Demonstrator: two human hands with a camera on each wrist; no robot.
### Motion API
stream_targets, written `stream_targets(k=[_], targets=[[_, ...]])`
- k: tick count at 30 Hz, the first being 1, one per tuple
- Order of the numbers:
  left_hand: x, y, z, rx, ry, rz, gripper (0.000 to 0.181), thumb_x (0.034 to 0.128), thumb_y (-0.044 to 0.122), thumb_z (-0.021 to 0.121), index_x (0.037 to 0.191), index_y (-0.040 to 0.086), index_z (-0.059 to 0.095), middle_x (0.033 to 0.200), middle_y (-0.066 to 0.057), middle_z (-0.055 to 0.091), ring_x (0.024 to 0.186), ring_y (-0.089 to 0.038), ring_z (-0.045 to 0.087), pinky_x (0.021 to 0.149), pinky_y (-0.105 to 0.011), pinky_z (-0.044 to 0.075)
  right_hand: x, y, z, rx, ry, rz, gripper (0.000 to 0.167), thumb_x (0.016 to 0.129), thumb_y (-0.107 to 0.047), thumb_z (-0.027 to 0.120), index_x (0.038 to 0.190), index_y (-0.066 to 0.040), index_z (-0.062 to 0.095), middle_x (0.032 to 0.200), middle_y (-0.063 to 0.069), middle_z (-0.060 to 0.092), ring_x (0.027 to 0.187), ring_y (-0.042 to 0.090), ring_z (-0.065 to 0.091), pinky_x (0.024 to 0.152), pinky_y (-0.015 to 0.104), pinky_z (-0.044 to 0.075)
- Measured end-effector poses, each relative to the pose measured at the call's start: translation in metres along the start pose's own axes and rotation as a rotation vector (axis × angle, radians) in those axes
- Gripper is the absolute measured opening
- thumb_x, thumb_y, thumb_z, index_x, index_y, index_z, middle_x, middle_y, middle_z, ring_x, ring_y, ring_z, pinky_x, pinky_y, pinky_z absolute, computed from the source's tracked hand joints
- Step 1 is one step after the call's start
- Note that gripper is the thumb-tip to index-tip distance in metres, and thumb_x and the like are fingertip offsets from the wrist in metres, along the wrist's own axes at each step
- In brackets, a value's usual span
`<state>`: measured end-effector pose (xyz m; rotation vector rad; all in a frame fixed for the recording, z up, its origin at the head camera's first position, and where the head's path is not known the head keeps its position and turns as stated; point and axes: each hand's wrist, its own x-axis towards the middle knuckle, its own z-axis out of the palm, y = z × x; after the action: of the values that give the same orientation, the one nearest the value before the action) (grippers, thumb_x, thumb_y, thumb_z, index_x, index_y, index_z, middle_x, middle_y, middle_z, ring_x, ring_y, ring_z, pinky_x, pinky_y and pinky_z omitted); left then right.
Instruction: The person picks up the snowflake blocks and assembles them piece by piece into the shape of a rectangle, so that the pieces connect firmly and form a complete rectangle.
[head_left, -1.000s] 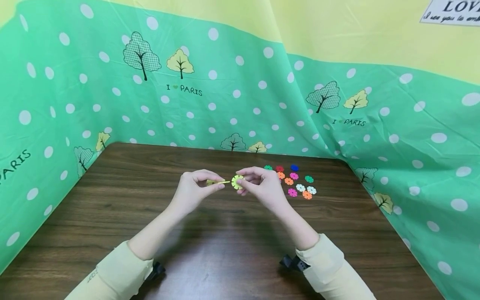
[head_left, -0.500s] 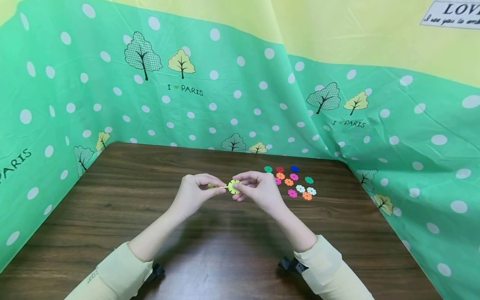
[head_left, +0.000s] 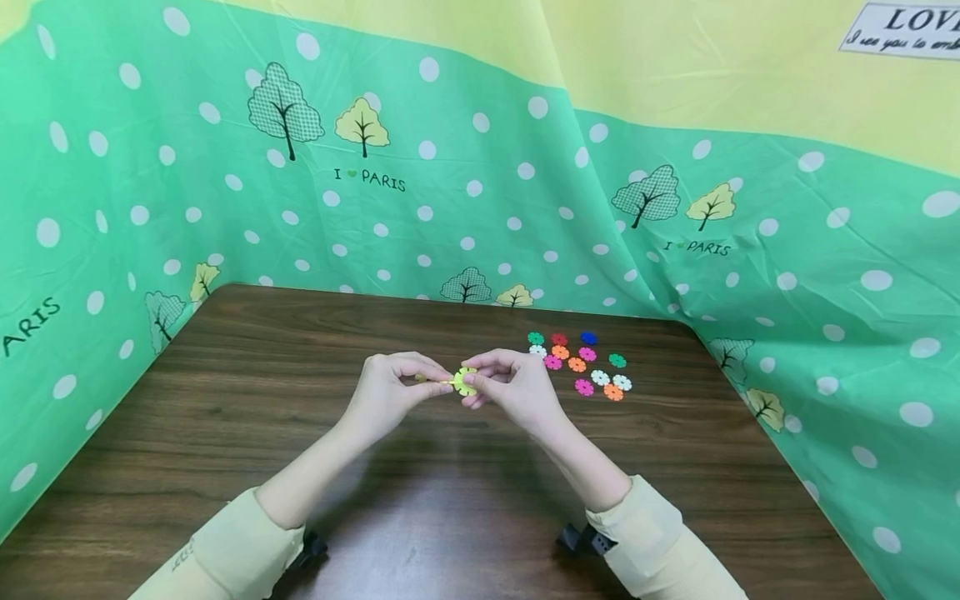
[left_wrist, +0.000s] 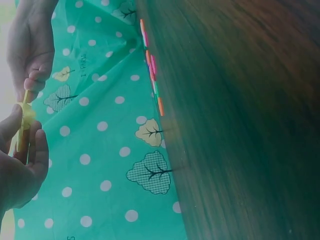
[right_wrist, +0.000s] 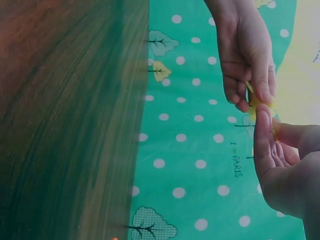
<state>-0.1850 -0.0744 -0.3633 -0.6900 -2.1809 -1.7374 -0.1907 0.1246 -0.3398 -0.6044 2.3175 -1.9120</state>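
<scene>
Over the middle of the dark wood-grain table (head_left: 225,408), we have both hands raised and nearly meeting, small yellow pieces between them. Left hand (head_left: 382,392): thumb and forefinger clamped on a yellow slotted piece (head_left: 447,382), edge-on in the head view. A further yellow bit (head_left: 421,378) shows behind the fingertips, so we'd guess a joined cluster; too much is covered to be sure. Right hand (head_left: 528,395): thumb and fingers pinch a yellow snowflake disc (head_left: 462,388), face roughly toward the head camera. It's gripped on its right side, which we think leaves the slotted rim free toward the other piece. Crosswise angles probably suit slot against thin edge. In the head view the two touch; whether a slot is seated, we can't tell.

Just beyond the right hand, loose snowflake discs lie flat on the tabletop: green (head_left: 536,338), red (head_left: 559,339), blue (head_left: 588,338), plus white, orange and pink ones. Some touch or nearly touch, others sit apart; we'd say they're spread in one layer so any color can be picked easily, within right-hand reach. Sleeves (head_left: 247,542) are bunched back, likely to keep fabric off the work. Green polka-dot cloth (head_left: 450,227) hangs around the table, presumably as a screen.
</scene>
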Motion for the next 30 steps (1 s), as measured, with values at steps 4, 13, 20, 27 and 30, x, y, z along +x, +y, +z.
stream_targets(k=[4, 13, 20, 27, 30], targets=[[0.000, -0.002, 0.000, 0.019, 0.000, 0.002, 0.007, 0.0727, 0.014, 0.080, 0.079, 0.014, 0.077, 0.081, 0.003, 0.072, 0.078, -0.008, 0.068, 0.068, -0.025, 0.055, 0.000, 0.001, 0.001, 0.009, 0.010, 0.005, 0.021, 0.084, -0.004, 0.069, 0.101, 0.008, 0.066, 0.085, 0.023, 0.069, 0.061, 0.020, 0.069, 0.062, 0.041, 0.056], [-0.002, -0.005, 0.001, 0.002, -0.020, -0.015, 0.007, 0.0730, 0.014, 0.080, 0.080, 0.013, 0.077, 0.082, 0.002, 0.072, 0.080, -0.009, 0.068, 0.069, -0.027, 0.056, 0.000, 0.007, -0.003, 0.021, -0.033, 0.012, 0.021, 0.085, -0.003, 0.068, 0.103, 0.007, 0.064, 0.086, 0.023, 0.069, 0.063, 0.022, 0.069, 0.065, 0.041, 0.056], [0.000, -0.005, 0.000, 0.020, -0.023, -0.033, 0.007, 0.0741, 0.012, 0.079, 0.081, 0.014, 0.077, 0.083, 0.003, 0.072, 0.081, -0.009, 0.067, 0.070, -0.025, 0.055, 0.002, 0.009, -0.008, 0.036, -0.092, 0.008, 0.028, 0.086, -0.004, 0.067, 0.110, 0.009, 0.059, 0.089, 0.022, 0.067, 0.068, 0.027, 0.070, 0.067, 0.043, 0.056], [0.000, -0.004, -0.003, 0.082, -0.003, -0.024, 0.008, 0.0739, 0.012, 0.080, 0.081, 0.015, 0.076, 0.081, 0.004, 0.072, 0.077, -0.008, 0.067, 0.067, -0.023, 0.055, -0.002, -0.008, -0.018, -0.086, -0.100, -0.045, 0.024, 0.088, -0.003, 0.065, 0.111, 0.004, 0.061, 0.093, 0.021, 0.068, 0.078, 0.034, 0.068, 0.069, 0.039, 0.057], [-0.001, -0.003, -0.003, 0.087, -0.001, -0.034, 0.008, 0.0739, 0.014, 0.080, 0.080, 0.015, 0.076, 0.080, 0.004, 0.072, 0.074, -0.008, 0.066, 0.063, -0.022, 0.053, -0.001, -0.011, -0.026, -0.199, -0.090, -0.090, 0.025, 0.087, -0.006, 0.066, 0.111, -0.001, 0.063, 0.098, 0.017, 0.068, 0.086, 0.034, 0.067, 0.073, 0.039, 0.056]])
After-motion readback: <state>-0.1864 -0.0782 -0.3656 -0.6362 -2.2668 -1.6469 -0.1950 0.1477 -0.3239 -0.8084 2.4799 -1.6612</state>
